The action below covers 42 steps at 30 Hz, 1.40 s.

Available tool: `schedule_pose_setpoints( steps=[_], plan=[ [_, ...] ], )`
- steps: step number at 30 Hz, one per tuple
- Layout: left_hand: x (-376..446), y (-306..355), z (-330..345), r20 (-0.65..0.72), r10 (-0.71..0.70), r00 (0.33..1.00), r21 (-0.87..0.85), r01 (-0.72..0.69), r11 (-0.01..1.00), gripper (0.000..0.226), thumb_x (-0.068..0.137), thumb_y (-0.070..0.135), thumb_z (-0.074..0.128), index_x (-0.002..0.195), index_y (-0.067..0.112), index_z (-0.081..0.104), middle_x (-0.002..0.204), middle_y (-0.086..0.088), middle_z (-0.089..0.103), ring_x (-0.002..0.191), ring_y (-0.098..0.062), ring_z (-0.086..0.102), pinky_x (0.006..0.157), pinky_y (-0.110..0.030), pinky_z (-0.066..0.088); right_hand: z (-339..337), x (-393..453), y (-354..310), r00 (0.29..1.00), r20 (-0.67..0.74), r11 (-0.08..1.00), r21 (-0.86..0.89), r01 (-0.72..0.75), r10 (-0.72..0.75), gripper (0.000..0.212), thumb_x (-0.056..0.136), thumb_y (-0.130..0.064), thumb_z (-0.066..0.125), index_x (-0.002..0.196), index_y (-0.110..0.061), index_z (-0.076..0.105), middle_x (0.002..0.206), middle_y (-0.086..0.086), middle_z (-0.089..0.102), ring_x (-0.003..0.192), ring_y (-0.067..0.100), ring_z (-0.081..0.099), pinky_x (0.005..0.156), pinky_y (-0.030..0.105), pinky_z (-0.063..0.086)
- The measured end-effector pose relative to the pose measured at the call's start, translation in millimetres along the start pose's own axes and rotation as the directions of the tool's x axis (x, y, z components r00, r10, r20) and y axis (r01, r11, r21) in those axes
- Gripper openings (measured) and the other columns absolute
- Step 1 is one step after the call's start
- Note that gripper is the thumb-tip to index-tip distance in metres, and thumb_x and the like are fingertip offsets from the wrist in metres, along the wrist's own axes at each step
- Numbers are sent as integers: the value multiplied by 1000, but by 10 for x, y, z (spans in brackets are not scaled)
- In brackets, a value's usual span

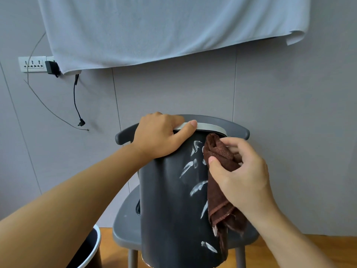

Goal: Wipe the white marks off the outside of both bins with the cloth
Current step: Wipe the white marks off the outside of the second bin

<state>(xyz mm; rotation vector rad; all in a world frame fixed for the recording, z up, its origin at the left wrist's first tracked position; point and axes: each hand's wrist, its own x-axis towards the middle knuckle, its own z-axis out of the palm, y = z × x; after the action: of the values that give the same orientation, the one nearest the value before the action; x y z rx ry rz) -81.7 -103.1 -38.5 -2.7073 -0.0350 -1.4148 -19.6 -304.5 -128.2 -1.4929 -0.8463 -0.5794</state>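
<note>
Left hand grips the pale rim of the dark bin, fingers curled over the top edge and thumb laid along the rim's front. Right hand pinches a brown cloth between thumb and fingers and holds it against the bin's right side, just under the rim; the cloth's loose end hangs down the wall of the bin. White marks streak the bin's outer face in a scattered column, from near the rim down toward the base, all to the left of the cloth. The bin stands upright in front of a grey chair, whose backrest shows behind the rim and whose seat shows to either side. A second bin, dark with a pale rim, sits on the wooden floor at lower left, only partly in view. On the wall behind hang a white sheet, a socket strip and a dangling black cable.
</note>
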Motion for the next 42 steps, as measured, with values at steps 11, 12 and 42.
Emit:
schedule_pose_setpoints(
  steps=[11,12,42],
  plan=[
    [-11,21,3,-28,23,999,14,-23,1000,58,97,57,26,60,14,38,44,-2,34,46,-21,39,49,-31,29,-63,66,-95,950,148,924,-232,305,-276,29,83,-29,75,111,-31,71,97,-17,59,90,10,61,76,23,52],
    [-8,18,9,-31,22,999,13,-22,1000,58,97,57,27,60,14,39,44,-2,34,46,-21,39,48,-31,29,-72,87,-92,956,139,937,-206,283,-258,29,82,-29,75,111,-32,70,99,-18,60,92,8,62,78,21,52],
    [28,88,39,-62,93,994,37,-90,995,60,100,54,31,57,14,42,43,-1,36,42,-20,39,45,-32,33,-249,332,-261,894,369,866,-325,379,-253,23,88,-30,68,107,-35,79,89,-17,63,84,6,62,71,27,56]
  ],
)
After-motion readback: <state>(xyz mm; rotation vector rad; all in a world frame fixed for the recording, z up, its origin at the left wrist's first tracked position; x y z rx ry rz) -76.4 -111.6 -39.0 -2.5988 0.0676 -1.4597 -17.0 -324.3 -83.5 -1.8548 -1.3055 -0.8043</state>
